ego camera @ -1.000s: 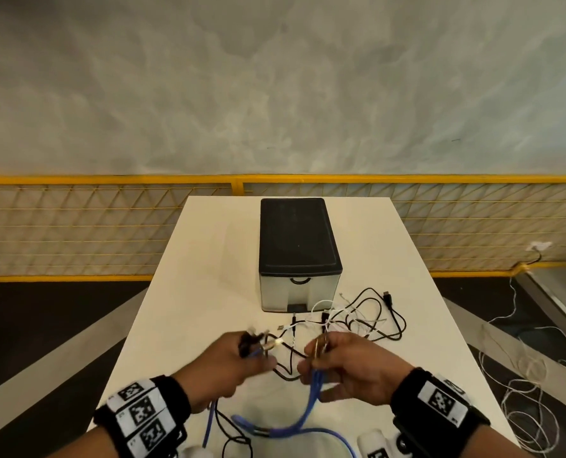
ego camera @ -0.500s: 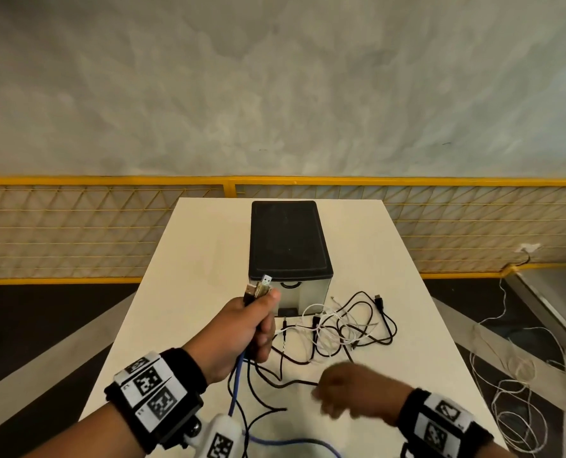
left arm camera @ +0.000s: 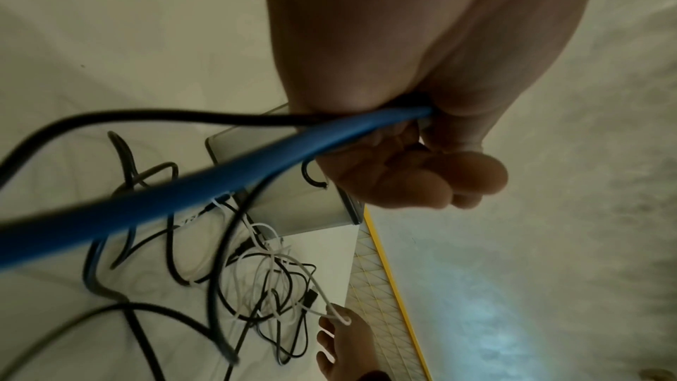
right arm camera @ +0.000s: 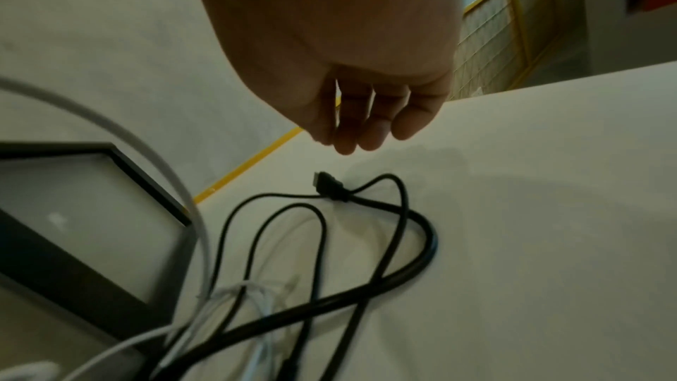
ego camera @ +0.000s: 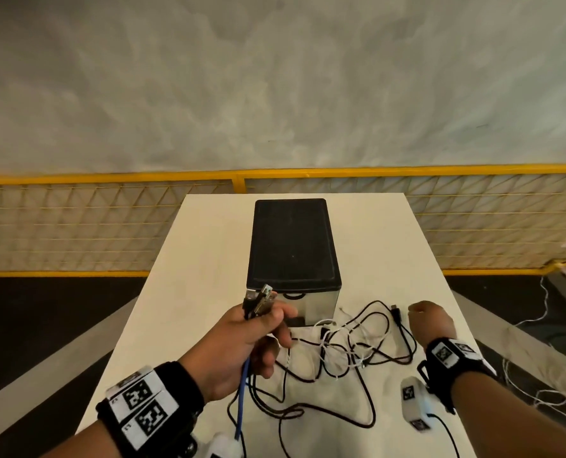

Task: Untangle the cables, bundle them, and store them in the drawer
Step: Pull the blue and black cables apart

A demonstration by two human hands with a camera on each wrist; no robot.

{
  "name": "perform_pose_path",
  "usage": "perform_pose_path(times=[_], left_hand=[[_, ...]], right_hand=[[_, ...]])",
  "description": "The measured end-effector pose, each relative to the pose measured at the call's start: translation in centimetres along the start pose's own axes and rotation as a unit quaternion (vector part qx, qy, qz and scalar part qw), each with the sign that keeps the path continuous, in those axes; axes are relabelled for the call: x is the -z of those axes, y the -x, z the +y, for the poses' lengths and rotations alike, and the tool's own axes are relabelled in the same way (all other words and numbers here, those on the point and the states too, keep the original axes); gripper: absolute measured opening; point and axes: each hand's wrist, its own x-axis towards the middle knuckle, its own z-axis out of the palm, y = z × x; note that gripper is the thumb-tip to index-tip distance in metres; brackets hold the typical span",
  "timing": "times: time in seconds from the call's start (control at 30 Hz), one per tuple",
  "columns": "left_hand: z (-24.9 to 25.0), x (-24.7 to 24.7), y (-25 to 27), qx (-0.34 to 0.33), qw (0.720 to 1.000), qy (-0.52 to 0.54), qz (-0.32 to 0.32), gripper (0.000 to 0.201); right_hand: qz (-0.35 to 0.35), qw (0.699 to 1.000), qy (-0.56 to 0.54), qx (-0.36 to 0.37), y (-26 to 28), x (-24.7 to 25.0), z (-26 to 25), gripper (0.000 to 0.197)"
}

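Note:
My left hand [ego camera: 258, 328] is raised in front of the drawer box [ego camera: 293, 252] and grips several plug ends [ego camera: 258, 300], with a blue cable [ego camera: 243, 391] and black cables hanging from its fist [left arm camera: 403, 155]. A tangle of black and white cables [ego camera: 351, 345] lies on the white table [ego camera: 192, 292] right of the hand. My right hand [ego camera: 430, 320] hovers at the tangle's right edge, fingers loosely extended and holding nothing [right arm camera: 359, 123], just above a black plug [right arm camera: 327, 184]. The drawer front [ego camera: 308, 305] is closed.
A yellow-framed mesh fence [ego camera: 76, 226] runs behind the table. Thin white cords [ego camera: 545, 375] lie on the floor at the right. The table's right edge [ego camera: 453, 292] is close to my right hand.
My left hand stayed raised with the plug ends. My right hand has moved from the near middle of the table out to the right and farther back, beside the black plug.

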Motion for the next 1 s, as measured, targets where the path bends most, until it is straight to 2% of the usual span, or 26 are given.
perform_pose_path(times=[0.17, 0.3, 0.37, 0.47, 0.57, 0.67, 0.73, 0.87, 1.0], left_hand=[[-0.3, 0.0, -1.1, 0.012, 0.999, 0.038, -0.009, 0.037], [-0.3, -0.6, -1.8, 0.037, 0.999, 0.025, -0.029, 0.049], [-0.2, -0.9, -2.2, 0.039, 0.999, 0.013, -0.034, 0.056], [-0.2, -1.1, -3.0, 0.017, 0.999, 0.023, -0.028, 0.060], [-0.1, -1.8, -3.7, -0.003, 1.000, 0.013, 0.006, 0.051], [0.1, -2.8, -3.9, -0.023, 1.000, 0.002, 0.012, 0.041], [0.3, -3.3, -4.1, -0.032, 0.999, 0.010, 0.013, 0.040], [0.5, -3.4, -3.8, -0.030, 0.998, 0.058, 0.020, 0.046], [0.1, -2.2, -3.1, -0.007, 0.998, 0.063, -0.010, 0.053]], right_hand=[[-0.051, 0.995, 0.079, -0.024, -1.8, -2.2, 0.0, 0.039], [-0.060, 0.992, 0.111, -0.023, -2.7, -3.9, 0.7, 0.038], [-0.035, 0.996, 0.076, -0.016, -0.9, -2.5, -1.1, 0.031], [0.058, 0.992, -0.099, 0.054, 3.2, 0.7, -5.0, 0.016], [0.087, 0.953, -0.227, 0.180, 8.7, 3.5, -9.7, 0.017], [0.059, 0.925, -0.229, 0.298, 14.5, 4.7, -13.6, 0.021], [0.025, 0.918, -0.194, 0.345, 17.1, 4.4, -15.2, 0.020], [-0.015, 0.907, -0.200, 0.370, 19.9, 3.0, -16.2, 0.011], [-0.084, 0.893, -0.276, 0.345, 21.1, 2.6, -15.5, 0.040]])
